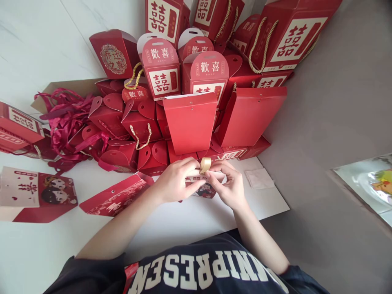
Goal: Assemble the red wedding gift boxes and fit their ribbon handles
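A small box (204, 190) with a cartoon print and a pale top stands near the middle of the white table, between my two hands. A loop of gold ribbon (205, 164) rises from its top. My left hand (177, 179) is closed on the box's left side, its thumb along the front. On the right, my right hand (228, 183) pinches the ribbon's lower end with thumb and index finger at the top edge of the box. Part of the box is hidden behind my fingers.
Many red gift boxes (190, 124) are piled just behind my hands. Dark pink ribbons (65, 118) lie at the left. A flat red box (118, 194) and a cartoon-print box (58, 192) lie left of my forearm. A white tissue (259, 179) is at the right.
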`<state>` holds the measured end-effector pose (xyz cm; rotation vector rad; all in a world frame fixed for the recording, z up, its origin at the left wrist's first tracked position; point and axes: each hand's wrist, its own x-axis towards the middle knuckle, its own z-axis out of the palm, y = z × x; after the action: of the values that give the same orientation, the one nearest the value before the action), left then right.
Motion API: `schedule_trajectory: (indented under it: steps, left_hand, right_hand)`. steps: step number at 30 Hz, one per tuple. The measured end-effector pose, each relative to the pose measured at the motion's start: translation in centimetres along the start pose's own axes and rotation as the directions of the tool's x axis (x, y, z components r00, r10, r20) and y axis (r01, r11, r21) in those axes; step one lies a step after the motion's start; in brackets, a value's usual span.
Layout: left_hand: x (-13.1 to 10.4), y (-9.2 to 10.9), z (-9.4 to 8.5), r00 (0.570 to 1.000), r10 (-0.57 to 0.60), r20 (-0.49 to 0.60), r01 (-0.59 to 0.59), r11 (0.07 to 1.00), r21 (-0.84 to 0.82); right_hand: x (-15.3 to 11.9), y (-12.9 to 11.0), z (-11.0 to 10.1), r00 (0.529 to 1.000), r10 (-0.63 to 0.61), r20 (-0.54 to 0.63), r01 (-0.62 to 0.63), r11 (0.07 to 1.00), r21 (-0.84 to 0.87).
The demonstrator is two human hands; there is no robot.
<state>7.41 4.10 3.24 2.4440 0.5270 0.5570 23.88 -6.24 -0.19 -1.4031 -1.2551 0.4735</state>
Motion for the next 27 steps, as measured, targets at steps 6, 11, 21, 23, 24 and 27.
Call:
schedule_trajectory:
  steps: [6,11,21,23,24,27]
  left_hand:
    - [-0.3,0.0,0.6,0.998,-0.028,-0.056,0.024,0.997,-0.073]
    - [-0.3,-0.1,0.3,0.996,0.063,-0.055,-0.063,0.998,0.017]
    - [-0.2,-0.9,-0.6,0.997,-0.069,0.045,0.072,0.994,-0.084]
    - [-0.1,-0.5,-0.8,0.996,-0.082,0.034,0.086,0.986,-0.145]
    - [-0.1,-0.2,-0.8,0.996,-0.085,0.014,0.086,0.979,-0.183]
    - [0.0,0.5,-0.4,0.986,-0.165,-0.026,0.147,0.928,-0.343]
  right_hand:
    - [0.1,-0.5,-0.6,0.998,-0.059,0.025,0.061,0.996,-0.069]
    - [0.2,-0.4,-0.6,0.997,-0.071,0.03,0.073,0.994,-0.077]
    - [0.9,0.1,-1.4,0.99,-0.063,0.124,0.058,0.998,0.039]
    - [1.2,-0.2,-1.7,0.986,-0.1,0.134,0.091,0.993,0.07]
    - [1.4,-0.4,-1.9,0.984,-0.12,0.136,0.109,0.99,0.085]
    - [1.9,-1.0,-1.8,0.976,-0.142,0.167,0.125,0.986,0.108]
